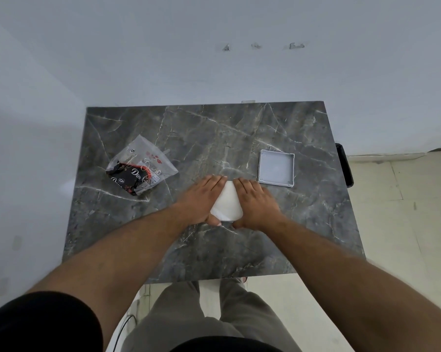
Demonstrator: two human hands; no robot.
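Note:
A white folded paper napkin (227, 203) lies flat near the middle of the grey marble table (239, 133). My left hand (204, 196) lies on its left side with straight fingers pressing down. My right hand (256, 200) presses its right side the same way, fingers pointing away from me. Both thumbs sit at the napkin's near edge. Only a wedge of the napkin shows between the hands.
A square grey tray (262, 171) stands to the right of my hands. A clear plastic packet with a black and red label (140, 171) lies at the left. A dark object (344, 163) hangs off the table's right edge. A wall stands behind.

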